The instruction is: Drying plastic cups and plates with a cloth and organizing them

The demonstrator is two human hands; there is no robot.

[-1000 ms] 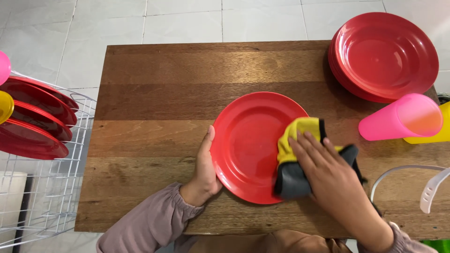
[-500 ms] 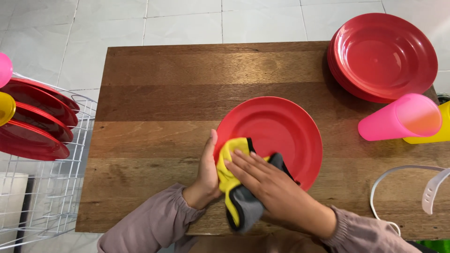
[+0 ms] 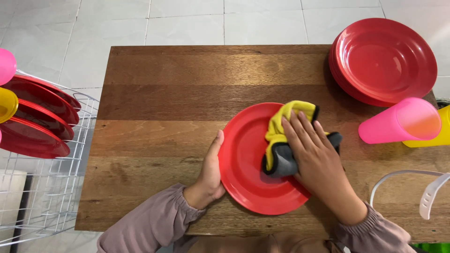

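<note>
Right hand [image 3: 318, 161] presses the cloth [image 3: 286, 140] flat on the red plate [image 3: 243, 173], left hand [image 3: 211, 173] gripping its rim.

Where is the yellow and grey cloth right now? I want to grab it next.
The yellow and grey cloth lies under the right hand, pressed on the right half of the round red plastic plate at the middle of the wooden table.
</note>
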